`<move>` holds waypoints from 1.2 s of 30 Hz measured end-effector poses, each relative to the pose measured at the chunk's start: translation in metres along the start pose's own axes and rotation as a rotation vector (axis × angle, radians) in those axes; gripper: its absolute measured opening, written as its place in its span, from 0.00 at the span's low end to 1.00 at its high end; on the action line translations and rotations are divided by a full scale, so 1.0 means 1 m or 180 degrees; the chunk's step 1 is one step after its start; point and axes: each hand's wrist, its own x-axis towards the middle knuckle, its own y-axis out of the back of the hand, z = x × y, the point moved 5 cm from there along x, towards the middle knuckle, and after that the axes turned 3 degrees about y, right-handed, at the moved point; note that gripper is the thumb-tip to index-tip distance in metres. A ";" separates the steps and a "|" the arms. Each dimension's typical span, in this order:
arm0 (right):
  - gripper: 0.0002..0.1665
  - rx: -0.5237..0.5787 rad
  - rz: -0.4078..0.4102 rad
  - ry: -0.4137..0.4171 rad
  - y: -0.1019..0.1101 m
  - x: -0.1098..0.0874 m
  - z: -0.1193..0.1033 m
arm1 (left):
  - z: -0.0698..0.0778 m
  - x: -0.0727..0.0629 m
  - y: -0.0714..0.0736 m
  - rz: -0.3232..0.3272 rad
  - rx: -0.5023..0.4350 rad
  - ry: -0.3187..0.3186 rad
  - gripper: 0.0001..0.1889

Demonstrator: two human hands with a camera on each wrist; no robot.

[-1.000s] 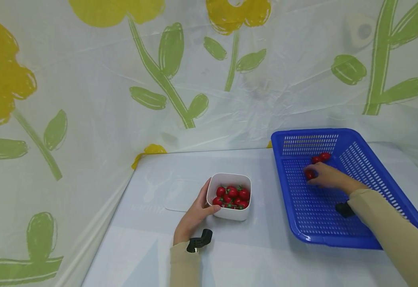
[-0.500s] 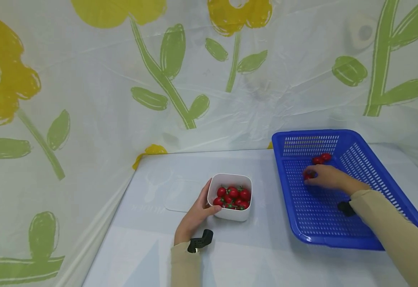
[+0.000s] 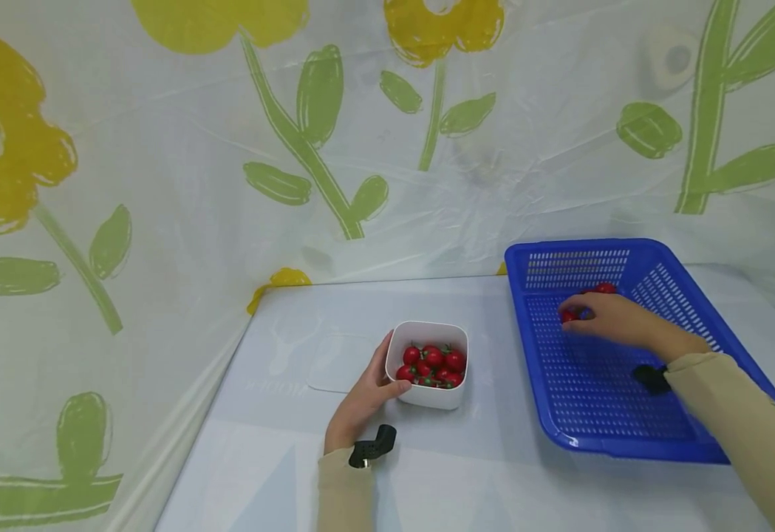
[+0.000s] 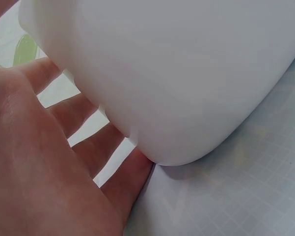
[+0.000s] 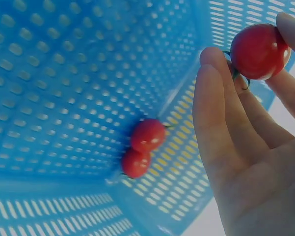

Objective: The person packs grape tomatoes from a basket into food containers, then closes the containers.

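In the head view, my left hand (image 3: 363,395) holds a square white container (image 3: 429,398) by its left side, thumb over the near rim. Several red cherry tomatoes (image 3: 433,357) with green stems lie inside it. From the left wrist view, the fingers spread along the container's outer wall (image 4: 186,83). Over in the blue basket (image 3: 529,362), my right hand (image 3: 616,320) pinches one cherry tomato (image 5: 257,51) between thumb and fingertips. Two more tomatoes, one above (image 5: 148,134) and one below (image 5: 136,163), touch each other in a basket corner, apart from the hand.
The basket's slotted walls rise around my right hand. White table surface (image 3: 493,436) lies between container and basket. A pale curtain (image 3: 181,185) with printed flowers hangs behind the table. Dark wrist cameras (image 3: 372,445) sit on both wrists.
The right hand has shifted slightly toward the basket's back with the tomato pinched, and now partly covers the other tomatoes in the head view. The left hand and container stay put.
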 end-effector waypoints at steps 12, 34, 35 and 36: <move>0.21 -0.0082 0.0333 0.0123 0.017 -0.009 -0.021 | 0.000 0.000 0.001 0.0015 0.0058 0.0009 0.42; 0.24 -0.0069 0.0478 0.0307 0.025 -0.026 -0.080 | -0.026 0.010 0.006 0.0051 0.0104 -0.0043 0.39; 0.23 -0.0057 0.0493 0.0318 0.025 -0.027 -0.083 | -0.026 0.009 0.006 0.0050 0.0100 -0.0046 0.39; 0.23 -0.0044 0.0505 0.0320 0.025 -0.027 -0.086 | -0.026 0.009 0.006 0.0053 0.0107 -0.0040 0.39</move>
